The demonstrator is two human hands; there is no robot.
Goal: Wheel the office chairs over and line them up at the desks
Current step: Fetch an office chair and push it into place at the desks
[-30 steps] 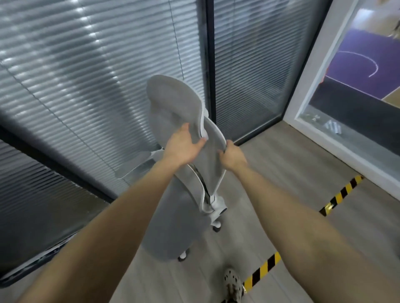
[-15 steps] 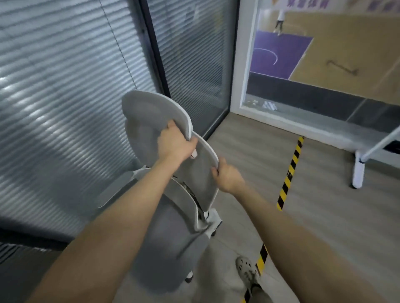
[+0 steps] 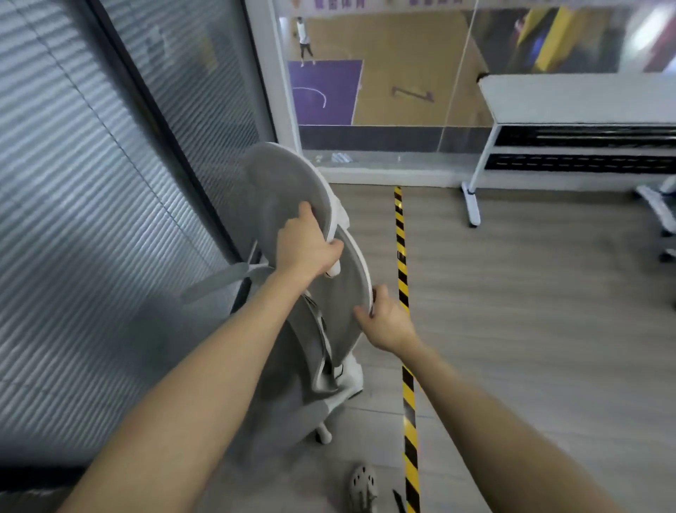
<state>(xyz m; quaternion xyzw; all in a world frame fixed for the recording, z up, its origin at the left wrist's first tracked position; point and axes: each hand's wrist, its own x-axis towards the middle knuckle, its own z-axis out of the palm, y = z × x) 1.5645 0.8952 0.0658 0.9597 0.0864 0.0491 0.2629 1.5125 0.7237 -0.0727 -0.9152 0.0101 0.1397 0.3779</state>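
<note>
- Desk [image 3: 578,99]: white, far right, well apart from our chair.
- Chair [image 3: 292,366]: grey, beside the blinds [image 3: 73,183]. We judge it mid-wheeling; next, swing it right across the tape [image 3: 402,263].
- Left hand [image 3: 305,247]: grips the headrest [image 3: 281,183] rim.
- Right hand [image 3: 387,324]: grips the backrest [image 3: 344,293] edge.

Pale characters run along a purple banner [image 3: 340,3] at the top edge, above the sports court seen through the window; they are cut off and too blurred to read. A dark mark [image 3: 411,94] on the court floor resembles a figure 1, though this is uncertain. Yellow-and-black warning tape [image 3: 402,263] stripes the grey floor.
</note>
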